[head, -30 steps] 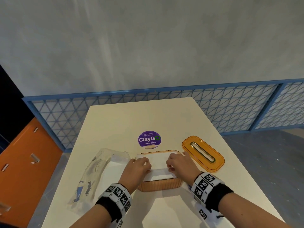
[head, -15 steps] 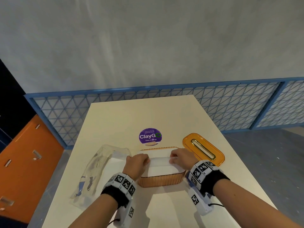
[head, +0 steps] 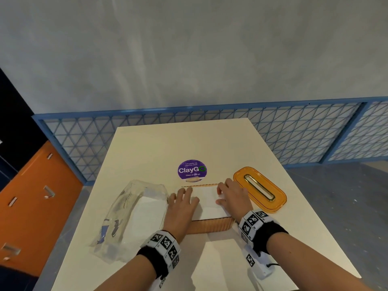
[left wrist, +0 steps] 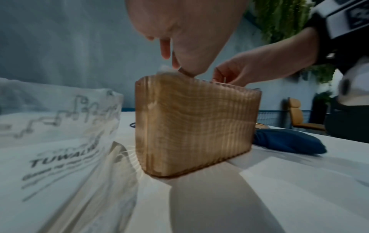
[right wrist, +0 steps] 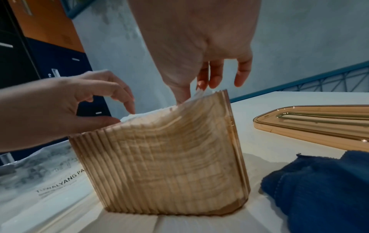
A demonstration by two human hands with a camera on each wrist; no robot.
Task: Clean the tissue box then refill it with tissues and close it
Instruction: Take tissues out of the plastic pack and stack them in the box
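An amber ribbed tissue box (head: 211, 226) stands on the white table (head: 189, 143) in front of me, filled with a stack of white tissues (head: 206, 199). My left hand (head: 184, 195) lies over the left part of the stack, fingers spread, fingertips pressing on the tissues (right wrist: 139, 115). At the stack's right edge my right hand (head: 222, 193) presses down with thumb and fingertips, the fingers (right wrist: 214, 75) pointing down at the far corner. The amber lid (head: 260, 190) with its gold slot lies flat to the right of the box.
A clear plastic tissue wrapper (head: 134, 213) with tissues inside lies left of the box. A purple round sticker (head: 192, 170) is just behind it. A dark blue cloth (right wrist: 319, 189) lies on the table right of the box, under my right wrist. Orange cabinets (head: 31, 206) stand at left.
Both hands slid from the middle of the tissue stack toward its far side. My left hand went from curled to spread flat over the tissues.
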